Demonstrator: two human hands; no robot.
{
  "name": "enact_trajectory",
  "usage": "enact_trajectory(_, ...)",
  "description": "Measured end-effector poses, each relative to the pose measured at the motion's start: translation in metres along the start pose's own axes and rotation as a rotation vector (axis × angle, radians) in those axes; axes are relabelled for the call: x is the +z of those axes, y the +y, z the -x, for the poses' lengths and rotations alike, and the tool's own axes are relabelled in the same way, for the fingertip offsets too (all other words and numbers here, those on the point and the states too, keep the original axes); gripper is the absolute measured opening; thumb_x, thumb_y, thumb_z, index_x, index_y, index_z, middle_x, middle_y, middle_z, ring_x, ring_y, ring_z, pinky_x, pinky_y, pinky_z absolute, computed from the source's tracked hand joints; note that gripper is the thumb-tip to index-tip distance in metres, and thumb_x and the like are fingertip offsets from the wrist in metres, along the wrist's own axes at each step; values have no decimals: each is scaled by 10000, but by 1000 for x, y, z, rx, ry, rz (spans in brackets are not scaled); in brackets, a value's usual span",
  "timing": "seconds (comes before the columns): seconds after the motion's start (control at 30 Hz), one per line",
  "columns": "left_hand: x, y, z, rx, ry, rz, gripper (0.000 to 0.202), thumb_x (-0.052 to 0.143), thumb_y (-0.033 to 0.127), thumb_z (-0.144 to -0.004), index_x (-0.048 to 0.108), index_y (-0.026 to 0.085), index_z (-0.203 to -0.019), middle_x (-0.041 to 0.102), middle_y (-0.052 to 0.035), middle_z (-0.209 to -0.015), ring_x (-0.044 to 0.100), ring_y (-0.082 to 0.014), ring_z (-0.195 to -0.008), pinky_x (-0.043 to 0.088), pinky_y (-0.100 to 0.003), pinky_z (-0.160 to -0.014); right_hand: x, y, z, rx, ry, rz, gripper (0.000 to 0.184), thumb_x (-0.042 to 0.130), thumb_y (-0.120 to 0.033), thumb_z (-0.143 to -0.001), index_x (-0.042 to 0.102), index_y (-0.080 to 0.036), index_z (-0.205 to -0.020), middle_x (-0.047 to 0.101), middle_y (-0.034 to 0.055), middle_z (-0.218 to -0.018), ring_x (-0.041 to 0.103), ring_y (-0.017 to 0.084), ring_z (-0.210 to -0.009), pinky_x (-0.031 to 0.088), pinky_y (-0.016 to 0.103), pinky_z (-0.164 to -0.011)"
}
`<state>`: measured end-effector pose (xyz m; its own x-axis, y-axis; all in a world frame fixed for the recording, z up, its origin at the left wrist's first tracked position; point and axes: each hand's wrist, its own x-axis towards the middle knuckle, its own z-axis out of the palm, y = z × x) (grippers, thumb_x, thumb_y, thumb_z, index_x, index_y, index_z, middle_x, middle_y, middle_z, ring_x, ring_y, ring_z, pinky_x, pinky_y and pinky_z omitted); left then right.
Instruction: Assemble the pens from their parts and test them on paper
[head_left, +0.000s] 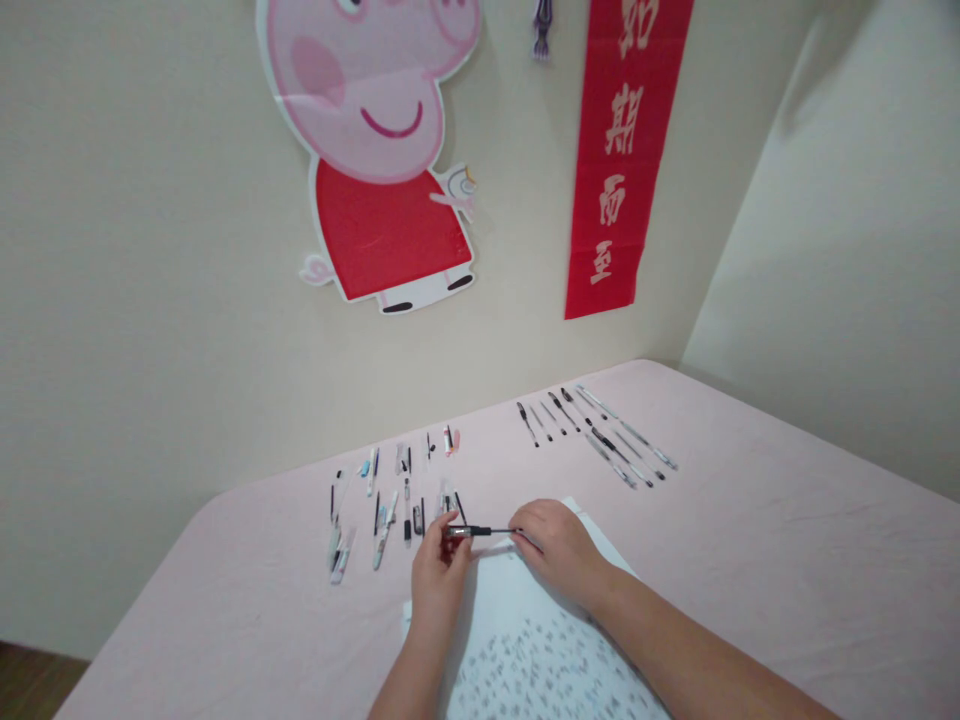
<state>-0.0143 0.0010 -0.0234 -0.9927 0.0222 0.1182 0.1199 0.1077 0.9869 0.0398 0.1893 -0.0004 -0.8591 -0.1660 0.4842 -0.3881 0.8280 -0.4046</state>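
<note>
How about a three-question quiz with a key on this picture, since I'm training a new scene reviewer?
1. True or false: the left grip and the right grip are both on the same pen.
2. Multiple choice: the table surface is mainly
A) green
B) pale pink
C) black
3. Fill in the missing word: as seen in the picture, the red banner hangs to the ___ of the pig cutout.

Key: 1 true; 2 B; 3 right.

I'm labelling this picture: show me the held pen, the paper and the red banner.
Held pen (481,531), head view: its black section.
Paper (536,640), head view: its marked surface.
Red banner (620,168), head view: its middle.
</note>
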Motion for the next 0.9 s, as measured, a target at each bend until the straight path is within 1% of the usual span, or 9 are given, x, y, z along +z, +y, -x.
enact_trajectory(0.07, 1, 0, 0, -2, -39, 52, 421, 659, 274, -657, 578, 181, -1059, 576, 30, -645, 528, -126, -545, 448, -263, -546, -1, 2, -1, 49, 2, 8, 95, 554, -168, -841, 648, -184, -842, 654, 51, -821, 569, 192, -811, 419, 318, -748)
enact_trajectory(0.13, 2, 0, 0, 3, -60, 74, 440, 658, 285, -669, 544, 183, -1081, 556, 42, -643, 514, -116, -539, 435, -251, -536, -3, 7, -2, 120, 22, 17, 83, 570, -150, -814, 646, -182, -817, 635, 44, -812, 557, 188, -806, 411, 307, -734)
enact_trajectory(0.27, 3, 2, 1, -1, -47, 76, 416, 673, 295, -655, 560, 181, -1038, 544, 42, -641, 506, -110, -544, 415, -241, -525, -12, 27, -4, 272, 104, 76, 78, 561, -151, -800, 627, -180, -771, 604, 29, -778, 543, 179, -781, 392, 290, -713)
enact_trajectory(0.4, 5, 7, 2, -12, -54, 61, 365, 674, 318, -646, 602, 173, -973, 554, 29, -637, 509, -114, -542, 410, -246, -517, -25, 53, -2, 423, 164, 247, 101, 536, -175, -803, 608, -180, -732, 598, 30, -744, 541, 181, -751, 370, 289, -698)
enact_trajectory(0.5, 4, 8, 2, 6, -49, 23, 325, 672, 333, -646, 634, 168, -923, 569, 16, -637, 517, -121, -547, 419, -254, -529, -36, 69, 2, 533, 162, 390, 120, 524, -190, -807, 607, -179, -722, 612, 43, -747, 551, 188, -741, 359, 293, -692)
enact_trajectory(0.6, 3, 6, 2, 17, -62, -30, 289, 677, 345, -643, 662, 166, -870, 598, -6, -663, 544, -136, -579, 439, -269, -561, -48, 77, 5, 609, 142, 477, 133, 515, -197, -815, 624, -169, -743, 638, 64, -779, 569, 194, -755, 363, 293, -690)
enact_trajectory(0.73, 1, 3, 1, 22, -86, -75, 268, 665, 340, -656, 674, 162, -857, 630, -33, -706, 576, -159, -619, 462, -290, -593, -59, 80, 6, 685, 99, 550, 153, 517, -208, -818, 651, -159, -764, 660, 90, -806, 588, 205, -762, 375, 299, -682)
enact_trajectory(0.9, 1, -1, 2, 40, -103, -86, 249, 660, 332, -672, 677, 163, -855, 644, -39, -702, 582, -166, -619, 467, -290, -589, -64, 81, 6, 739, 39, 594, 170, 517, -204, -813, 673, -147, -774, 666, 123, -828, 602, 223, -766, 384, 308, -666)
